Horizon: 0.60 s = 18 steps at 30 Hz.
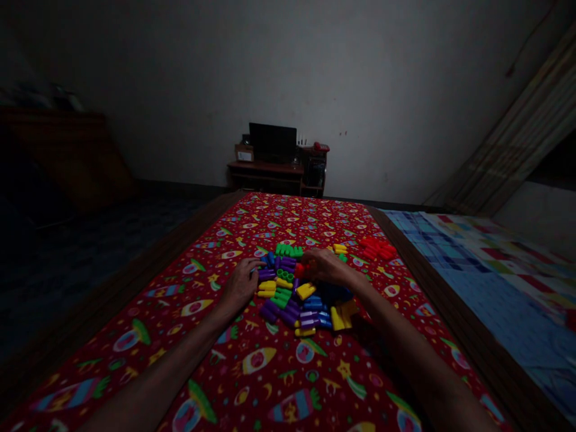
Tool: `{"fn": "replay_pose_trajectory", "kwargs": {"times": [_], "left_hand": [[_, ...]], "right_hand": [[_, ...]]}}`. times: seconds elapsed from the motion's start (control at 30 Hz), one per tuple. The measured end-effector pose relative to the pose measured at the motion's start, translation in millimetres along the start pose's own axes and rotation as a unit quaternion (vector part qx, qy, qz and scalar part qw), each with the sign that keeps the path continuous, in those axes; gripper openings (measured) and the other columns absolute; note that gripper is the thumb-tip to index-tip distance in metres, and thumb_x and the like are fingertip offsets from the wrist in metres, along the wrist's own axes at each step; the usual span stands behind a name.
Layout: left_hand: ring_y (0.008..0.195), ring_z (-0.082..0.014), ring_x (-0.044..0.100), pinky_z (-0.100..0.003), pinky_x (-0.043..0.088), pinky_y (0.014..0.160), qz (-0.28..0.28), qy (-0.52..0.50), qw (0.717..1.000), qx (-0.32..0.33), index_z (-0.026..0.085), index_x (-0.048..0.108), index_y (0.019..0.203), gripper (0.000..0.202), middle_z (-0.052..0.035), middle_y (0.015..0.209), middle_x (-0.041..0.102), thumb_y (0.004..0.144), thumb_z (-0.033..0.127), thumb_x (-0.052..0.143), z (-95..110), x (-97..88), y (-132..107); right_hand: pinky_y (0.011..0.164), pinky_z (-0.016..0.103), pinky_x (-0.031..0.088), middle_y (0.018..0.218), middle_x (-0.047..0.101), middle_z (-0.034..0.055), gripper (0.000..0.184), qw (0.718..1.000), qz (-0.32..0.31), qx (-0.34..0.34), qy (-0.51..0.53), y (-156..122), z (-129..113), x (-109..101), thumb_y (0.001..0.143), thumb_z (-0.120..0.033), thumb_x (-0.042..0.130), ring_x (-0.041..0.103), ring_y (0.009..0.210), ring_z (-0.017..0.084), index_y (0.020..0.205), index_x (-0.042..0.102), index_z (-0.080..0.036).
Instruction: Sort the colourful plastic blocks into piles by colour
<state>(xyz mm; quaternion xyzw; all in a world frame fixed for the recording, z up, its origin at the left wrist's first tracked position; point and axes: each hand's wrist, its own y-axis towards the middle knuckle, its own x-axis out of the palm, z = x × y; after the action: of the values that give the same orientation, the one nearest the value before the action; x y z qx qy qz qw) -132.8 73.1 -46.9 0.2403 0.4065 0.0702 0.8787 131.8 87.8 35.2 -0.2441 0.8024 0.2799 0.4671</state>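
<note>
A pile of plastic toy blocks lies on a red patterned cloth (256, 360). It has purple blocks (288, 313), green blocks (282, 297), yellow blocks (306, 291) and blue blocks (314, 303). At the pile's left edge is my left hand (242, 281), fingers stretched out beside a purple block (266, 275) and a blue block (270, 259). My right hand (327, 266) reaches over the far right part of the pile. Its fingers are closed around a red block (299, 271), partly hidden by them. Dark blue blocks (335, 293) lie in shadow under my right wrist.
Several red blocks (378, 249) form a separate group at the right. Green blocks (288, 250) line the pile's far side, and a yellow block (340, 248) lies beyond my right hand. Past the cloth stands a desk (265, 170) with a monitor (273, 141). Blue bedding (477, 300) is on the right.
</note>
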Motion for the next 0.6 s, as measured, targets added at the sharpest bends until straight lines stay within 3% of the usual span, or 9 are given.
{"fn": "replay_pose_trajectory", "kwargs": {"times": [0.1,0.23,0.33,0.43,0.53,0.6], "left_hand": [[0.103,-0.0231,0.061,-0.043,0.050,0.096,-0.002,-0.003,1.000,0.001,0.020,0.070,0.094,0.033,-0.0087,0.109,0.064,0.082,0.023,0.039,0.0,-0.4,0.0],[0.105,-0.0236,0.060,-0.043,0.050,0.096,0.003,-0.004,1.000,0.000,0.019,0.070,0.094,0.034,-0.0091,0.109,0.063,0.081,0.023,0.039,-3.7,2.4,0.2],[0.105,-0.0243,0.060,-0.044,0.050,0.097,0.008,0.002,1.000,0.007,0.019,0.070,0.094,0.035,-0.0099,0.108,0.064,0.083,0.025,0.037,-7.9,5.1,0.7],[0.105,-0.0235,0.061,-0.042,0.049,0.098,0.010,0.007,1.000,0.023,0.018,0.069,0.095,0.036,-0.0094,0.107,0.065,0.084,0.025,0.036,-9.4,4.8,1.2],[0.105,-0.0237,0.061,-0.041,0.050,0.097,-0.002,0.016,1.000,0.024,0.018,0.069,0.095,0.036,-0.0096,0.109,0.065,0.083,0.026,0.037,-7.6,1.3,1.9],[0.105,-0.0241,0.061,-0.041,0.050,0.096,-0.011,0.022,0.999,0.023,0.018,0.070,0.095,0.036,-0.0097,0.109,0.065,0.083,0.026,0.037,-6.2,-0.7,2.4]], "right_hand": [[0.071,0.024,0.047,0.094,0.072,0.0075,0.016,0.991,0.088,0.024,0.097,-2.9,11.6,-2.8,0.080,-0.020,0.065,0.066,0.084,0.017,0.095,0.066,-0.015],[0.070,0.025,0.050,0.091,0.074,0.0077,0.018,0.975,0.138,0.092,0.149,-12.3,35.4,-26.2,0.081,-0.024,0.063,0.069,0.083,0.018,0.095,0.066,-0.015],[0.069,0.025,0.050,0.091,0.074,0.0097,0.020,0.963,0.165,0.208,0.049,-35.5,63.7,-55.9,0.081,-0.024,0.061,0.070,0.083,0.020,0.097,0.069,-0.014],[0.079,0.029,0.048,0.101,0.073,0.0140,0.024,0.913,0.178,0.346,-0.126,-68.4,94.2,-80.1,0.082,-0.023,0.059,0.068,0.096,0.024,0.100,0.072,-0.014],[0.084,0.030,0.047,0.108,0.071,0.0150,0.029,0.862,0.163,0.434,-0.203,-94.1,116.1,-89.3,0.083,-0.023,0.056,0.065,0.103,0.026,0.106,0.072,-0.014],[0.083,0.030,0.046,0.110,0.070,0.0143,0.031,0.855,0.152,0.453,-0.201,-101.6,122.6,-88.2,0.083,-0.024,0.056,0.065,0.103,0.025,0.109,0.071,-0.015]]}}
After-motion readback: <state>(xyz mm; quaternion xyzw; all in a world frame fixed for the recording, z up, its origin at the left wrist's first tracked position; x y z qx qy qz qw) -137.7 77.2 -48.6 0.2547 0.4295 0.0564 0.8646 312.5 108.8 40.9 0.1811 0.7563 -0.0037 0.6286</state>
